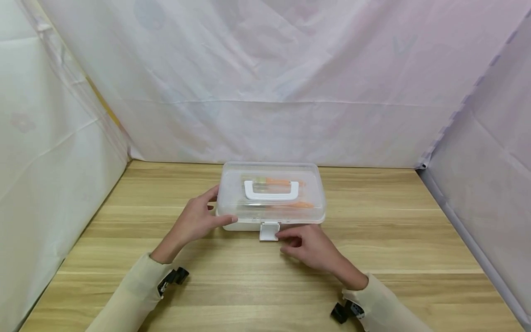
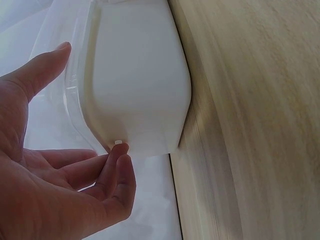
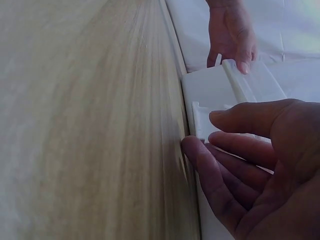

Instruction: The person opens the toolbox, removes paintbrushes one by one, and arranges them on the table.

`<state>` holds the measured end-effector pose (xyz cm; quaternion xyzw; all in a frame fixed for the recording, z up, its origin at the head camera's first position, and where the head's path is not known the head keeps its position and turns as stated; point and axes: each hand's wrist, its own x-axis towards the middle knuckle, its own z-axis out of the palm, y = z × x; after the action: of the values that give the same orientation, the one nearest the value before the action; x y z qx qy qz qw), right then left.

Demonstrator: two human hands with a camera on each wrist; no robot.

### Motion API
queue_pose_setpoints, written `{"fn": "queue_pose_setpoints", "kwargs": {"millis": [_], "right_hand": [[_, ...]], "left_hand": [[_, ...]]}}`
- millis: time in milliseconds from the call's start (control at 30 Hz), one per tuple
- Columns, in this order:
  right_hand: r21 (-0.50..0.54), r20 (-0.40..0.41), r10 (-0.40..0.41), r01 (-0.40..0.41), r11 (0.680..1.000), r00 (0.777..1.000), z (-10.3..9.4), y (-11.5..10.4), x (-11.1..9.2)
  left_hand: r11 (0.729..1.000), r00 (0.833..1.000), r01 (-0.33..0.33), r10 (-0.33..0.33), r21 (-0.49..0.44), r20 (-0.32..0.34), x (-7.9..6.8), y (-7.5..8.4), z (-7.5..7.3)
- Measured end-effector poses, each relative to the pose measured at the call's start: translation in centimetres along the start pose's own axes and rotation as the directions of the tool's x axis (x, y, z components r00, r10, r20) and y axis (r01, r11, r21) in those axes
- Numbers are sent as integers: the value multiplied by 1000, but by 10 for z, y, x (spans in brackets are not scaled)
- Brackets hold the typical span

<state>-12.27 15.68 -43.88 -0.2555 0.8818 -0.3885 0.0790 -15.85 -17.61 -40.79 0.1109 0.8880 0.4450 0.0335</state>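
Observation:
A storage box (image 1: 271,212) with a clear lid (image 1: 232,184), a white handle (image 1: 271,197) and a white base (image 2: 135,70) stands on the wooden table. Its white front latch (image 1: 269,232) sticks outward. My left hand (image 1: 197,219) holds the box's left end, the thumb on the lid's front corner and the fingers against the side. With a fingertip, my right hand (image 1: 313,246) touches the latch's right edge; the thumb sits apart below in the head view. Through the lid show an orange-handled brush (image 1: 278,181) and another orange-handled item (image 1: 298,204), partly blurred.
The wooden table (image 1: 394,240) reaches back to a pale cloth curtain (image 1: 274,129), which the box stands close to. More cloth hangs at the left and right sides. A small black camera (image 1: 176,276) is strapped at each wrist.

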Motion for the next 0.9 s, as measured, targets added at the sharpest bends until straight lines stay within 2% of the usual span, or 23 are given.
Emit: {"fn": "queue_pose_setpoints", "kwargs": {"millis": [233,433,533,600,700,800,900], "right_hand": [[-52,-2,-18,18,998,1000,-2,-1,1],[-47,14,-62,63,997,998,-18,-12,-4],[3,-24,-82,82,997,996,-32,-19,-8],[14,-88,-99,101,995,991,-42,-22,-10],[6,-214,-156,161,987,964,-59,-21,-13],[-20,-338,-213,219,975,917,-74,-13,-13],[-38,-413,-241,247,968,878,-87,2,-12]], "left_hand": [[1000,1000,8,-8,-2,5,-1,0,-1],[1000,1000,13,-13,2,8,-1,1,-1],[1000,1000,14,-14,1,8,-2,1,0],[1000,1000,13,-13,1,7,-2,1,0],[1000,1000,11,-11,3,8,-2,2,0],[1000,1000,14,-14,4,13,-2,2,-1],[1000,999,22,-22,13,26,-1,1,-2]]}}
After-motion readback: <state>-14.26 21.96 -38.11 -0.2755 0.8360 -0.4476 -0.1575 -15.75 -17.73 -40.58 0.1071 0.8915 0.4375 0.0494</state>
